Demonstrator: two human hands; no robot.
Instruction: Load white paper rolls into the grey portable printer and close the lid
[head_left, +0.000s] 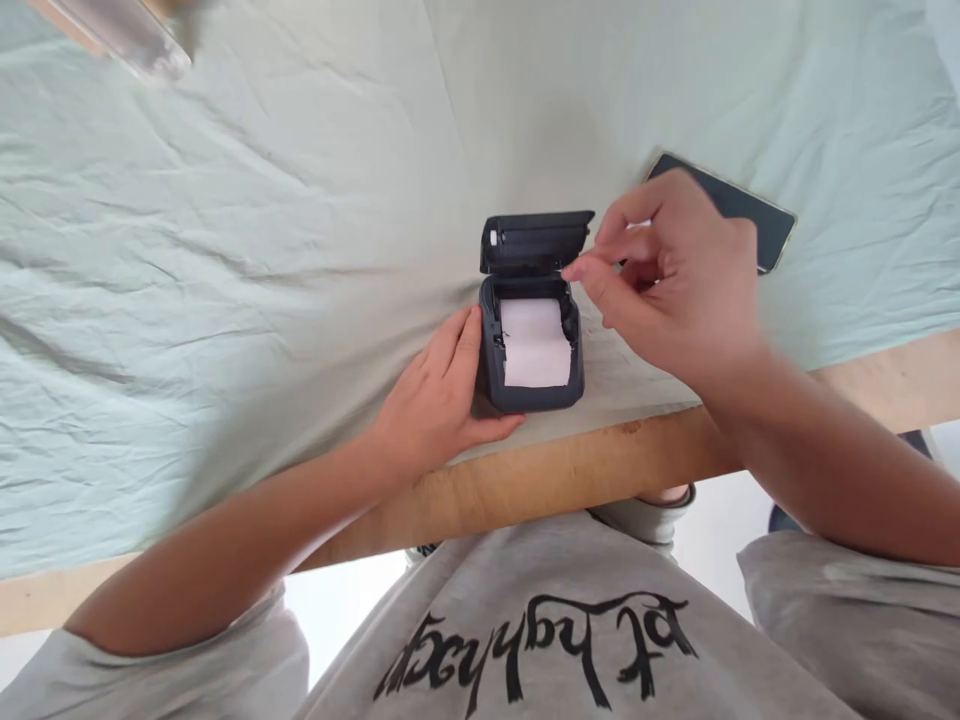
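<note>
A small black portable thermal printer [493,395] lies on the cloth before me, its lid [534,240] raised at the far side. White paper [536,345] shows inside the compartment. My left hand [435,400] grips the printer, fingers along its left side and thumb at the near edge. Just right of the lid's hinge is my right hand [667,275], thumb and forefinger pinched together. What sits between those fingertips, if anything, is too small to tell; whether they touch the printer is unclear too.
Behind my right hand lies a dark smartphone [772,235], partly covered by it. A pale green cloth [300,200] covers the table, with its wooden front edge [555,470] showing. A clear plastic object [150,45] stands at the far left.
</note>
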